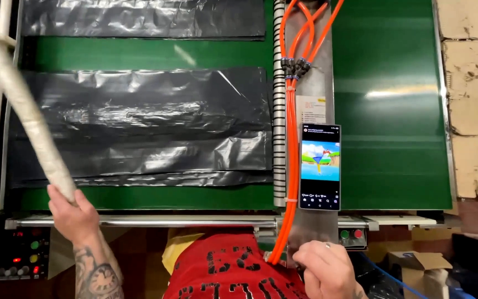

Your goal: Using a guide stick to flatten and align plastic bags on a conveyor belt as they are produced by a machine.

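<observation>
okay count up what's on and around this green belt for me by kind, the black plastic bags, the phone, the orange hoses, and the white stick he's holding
Black plastic bags: 2, one at the top edge and a larger wrinkled one (may be a layered stack)
Phone: 1
Orange hoses: 3, bundled
White stick in the left hand: 1
Total: 7

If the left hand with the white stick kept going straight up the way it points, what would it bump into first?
Probably the black plastic sheets on the green belt; the left hand grips the white stick just below them, though depth is unclear.

The white pole (17,105) runs off the top edge.
</observation>
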